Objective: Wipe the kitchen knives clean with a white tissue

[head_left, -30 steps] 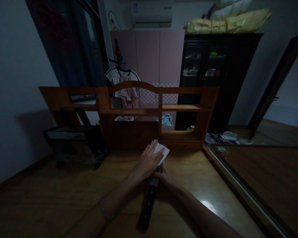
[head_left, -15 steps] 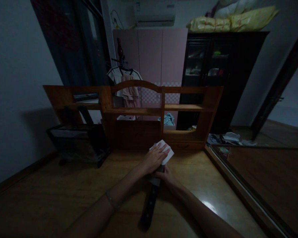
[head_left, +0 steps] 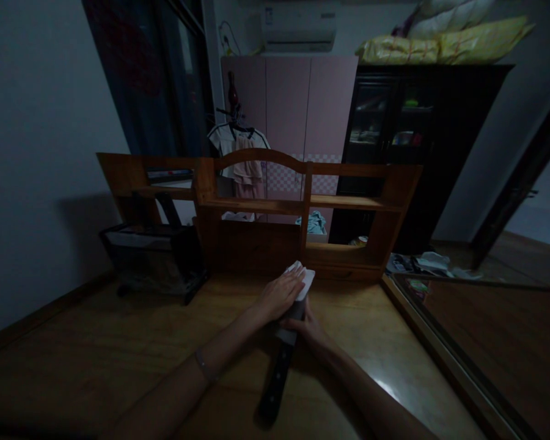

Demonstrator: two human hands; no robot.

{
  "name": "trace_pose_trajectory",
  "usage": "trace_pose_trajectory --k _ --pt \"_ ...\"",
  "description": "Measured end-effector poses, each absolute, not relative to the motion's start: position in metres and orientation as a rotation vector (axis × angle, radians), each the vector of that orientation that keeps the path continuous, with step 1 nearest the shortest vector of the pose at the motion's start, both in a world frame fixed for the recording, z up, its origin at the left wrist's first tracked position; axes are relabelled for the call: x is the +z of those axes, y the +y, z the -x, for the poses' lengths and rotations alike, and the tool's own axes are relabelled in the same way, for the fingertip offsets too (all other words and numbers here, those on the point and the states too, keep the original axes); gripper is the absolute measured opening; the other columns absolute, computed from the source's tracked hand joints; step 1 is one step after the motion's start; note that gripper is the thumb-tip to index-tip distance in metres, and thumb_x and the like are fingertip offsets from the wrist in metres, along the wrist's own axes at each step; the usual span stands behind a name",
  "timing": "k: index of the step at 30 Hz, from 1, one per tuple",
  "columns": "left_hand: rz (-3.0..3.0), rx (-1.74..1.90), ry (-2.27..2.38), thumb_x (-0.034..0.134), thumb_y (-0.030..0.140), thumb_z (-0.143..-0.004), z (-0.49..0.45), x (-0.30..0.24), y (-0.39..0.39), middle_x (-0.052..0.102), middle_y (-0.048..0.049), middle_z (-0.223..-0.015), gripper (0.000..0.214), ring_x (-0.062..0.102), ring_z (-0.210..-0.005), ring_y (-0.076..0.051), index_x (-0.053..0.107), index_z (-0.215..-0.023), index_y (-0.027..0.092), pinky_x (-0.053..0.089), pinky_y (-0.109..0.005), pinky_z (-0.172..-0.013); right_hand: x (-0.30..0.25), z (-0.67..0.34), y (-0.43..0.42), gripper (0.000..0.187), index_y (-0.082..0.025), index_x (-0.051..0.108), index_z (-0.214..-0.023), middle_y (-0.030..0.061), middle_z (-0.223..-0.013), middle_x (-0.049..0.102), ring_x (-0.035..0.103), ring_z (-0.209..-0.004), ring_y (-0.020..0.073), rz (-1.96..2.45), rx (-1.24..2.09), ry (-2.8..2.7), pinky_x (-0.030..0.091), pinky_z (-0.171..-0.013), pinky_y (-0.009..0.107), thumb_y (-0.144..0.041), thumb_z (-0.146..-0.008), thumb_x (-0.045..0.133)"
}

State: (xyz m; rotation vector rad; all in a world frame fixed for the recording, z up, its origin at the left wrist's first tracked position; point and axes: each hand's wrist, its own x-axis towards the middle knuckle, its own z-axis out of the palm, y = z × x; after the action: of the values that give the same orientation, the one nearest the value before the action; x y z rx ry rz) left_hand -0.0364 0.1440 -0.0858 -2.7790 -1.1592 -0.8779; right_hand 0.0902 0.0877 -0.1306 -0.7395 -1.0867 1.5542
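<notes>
A kitchen knife (head_left: 277, 380) with a black riveted handle points away from me, its handle end nearest. My left hand (head_left: 282, 294) presses a white tissue (head_left: 307, 283) over the far part of the blade, with its fingers together on top. Lower down, my right hand (head_left: 308, 325) grips the blade from the right side, thumb across it near the handle. The tip of the knife is hidden under the tissue and fingers. Both hands are above the wooden tabletop (head_left: 220, 330).
At the left stands a black knife holder (head_left: 151, 260) with dark handles sticking up. A wooden shelf unit (head_left: 261, 206) runs along the table's back edge. Beyond it are hanging clothes (head_left: 242, 150), a pink wardrobe (head_left: 286, 104) and a dark cabinet (head_left: 462, 122).
My left hand and the tissue have shifted slightly along the blade, and the tissue is now wrapped narrower. The right hand keeps its grip. The view has turned slightly left.
</notes>
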Motion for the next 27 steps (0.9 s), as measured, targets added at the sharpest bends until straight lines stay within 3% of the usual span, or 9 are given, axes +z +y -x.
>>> trace_pose_trajectory --k 6,12,16,21,24,27 --pt "2.61 -1.089 -1.349 0.02 0.034 -0.1 0.058 -0.102 0.135 0.034 -0.0053 -0.149 0.049 0.023 -0.14 -0.014 0.037 -0.143 0.016 0.026 -0.038 -0.116 -0.123 -0.089 0.081 0.084 -0.026 0.036 -0.135 0.005 -0.112 0.064 0.063 -0.092 0.023 0.648 1.512 -1.136 0.052 -0.076 0.033 -0.011 -0.06 0.071" --pt "2.591 -1.207 -1.282 0.022 0.035 -0.1 0.042 -0.053 0.111 0.029 -0.0015 -0.151 0.048 0.021 -0.141 -0.014 0.036 -0.144 0.021 0.025 -0.037 -0.116 -0.127 -0.09 0.083 0.08 -0.026 0.041 -0.132 0.0042 -0.109 0.065 0.063 -0.091 0.0227 0.695 1.51 -1.157 0.051 -0.078 0.033 -0.013 -0.06 0.073" --pt "2.641 -1.123 -1.119 0.023 0.035 -0.1 0.017 -0.032 0.098 0.029 -0.0025 -0.151 0.047 0.02 -0.141 -0.014 0.036 -0.143 0.02 0.023 -0.036 -0.117 -0.139 -0.092 0.091 0.064 -0.024 0.052 -0.122 0.0066 -0.109 0.065 0.061 -0.098 0.027 0.755 1.425 -1.192 0.05 -0.083 0.039 -0.018 -0.06 0.07" --pt "2.762 -0.913 -1.051 0.025 0.038 -0.099 0.002 -0.057 0.106 0.037 -0.0078 -0.147 0.049 0.024 -0.14 -0.016 0.042 -0.139 0.014 0.024 -0.035 -0.116 -0.154 -0.096 0.107 0.036 -0.029 0.066 -0.091 0.0077 -0.103 0.067 0.055 -0.109 0.0347 0.845 1.323 -1.177 0.043 -0.09 0.047 -0.026 -0.056 0.072" --pt "2.853 -0.8 -1.014 0.025 0.038 -0.1 0.005 -0.074 0.118 0.035 -0.0073 -0.148 0.049 0.023 -0.14 -0.016 0.045 -0.137 0.015 0.023 -0.036 -0.117 -0.154 -0.095 0.11 0.035 -0.032 0.067 -0.086 0.006 -0.103 0.068 0.053 -0.113 0.0352 0.838 1.318 -1.163 0.041 -0.091 0.047 -0.023 -0.054 0.074" --pt "2.904 -0.799 -0.984 0.021 0.037 -0.1 0.01 -0.078 0.127 0.027 -0.0045 -0.152 0.05 0.015 -0.142 -0.015 0.037 -0.143 0.018 0.02 -0.035 -0.118 -0.149 -0.092 0.104 0.039 -0.029 0.067 -0.089 0.0058 -0.101 0.068 0.056 -0.107 0.0359 0.79 1.354 -1.159 0.044 -0.088 0.047 -0.019 -0.052 0.074"
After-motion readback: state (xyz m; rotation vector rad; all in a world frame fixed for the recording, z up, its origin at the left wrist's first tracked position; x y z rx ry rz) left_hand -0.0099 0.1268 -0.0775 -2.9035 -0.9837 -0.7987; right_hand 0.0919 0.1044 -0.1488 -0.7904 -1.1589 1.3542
